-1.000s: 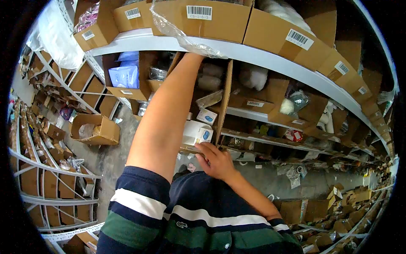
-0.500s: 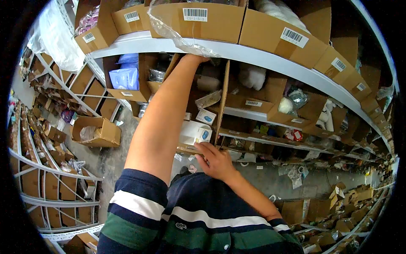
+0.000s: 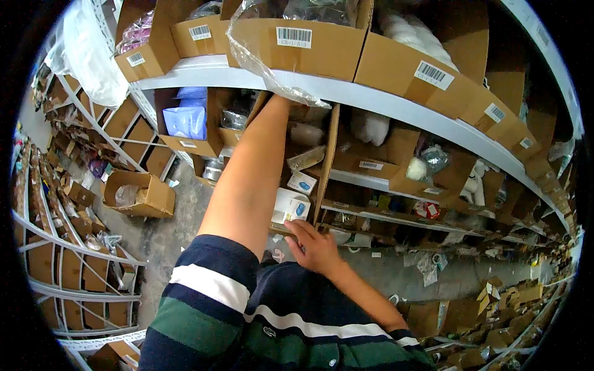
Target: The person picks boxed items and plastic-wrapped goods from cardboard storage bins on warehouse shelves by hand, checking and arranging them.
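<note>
My left arm point(image 3: 241, 173) reaches up into an open cardboard box on the shelf below the white beam; its hand is hidden inside, behind the beam and a hanging clear plastic strip point(image 3: 266, 74). My right hand point(image 3: 315, 248) is lower, thumb and fingers apart, with its fingertips at the near corner of a white box with a blue picture point(image 3: 291, 207). A smaller white box point(image 3: 302, 182) lies just above that one. Farther up in the same compartment are a clear-wrapped packet point(image 3: 306, 159) and a rolled item point(image 3: 306, 133).
Labelled cardboard boxes point(image 3: 297, 42) line the upper shelf. Blue packets point(image 3: 185, 122) sit in a box to the left, and white fluffy items point(image 3: 370, 128) to the right. An open carton point(image 3: 145, 201) stands on the floor at left. More racks curve along both sides.
The view has shifted slightly, with the shelves appearing lower. My left hand, partly visible at the beam half a second ago, is now hidden. My right hand remains by the white box.
</note>
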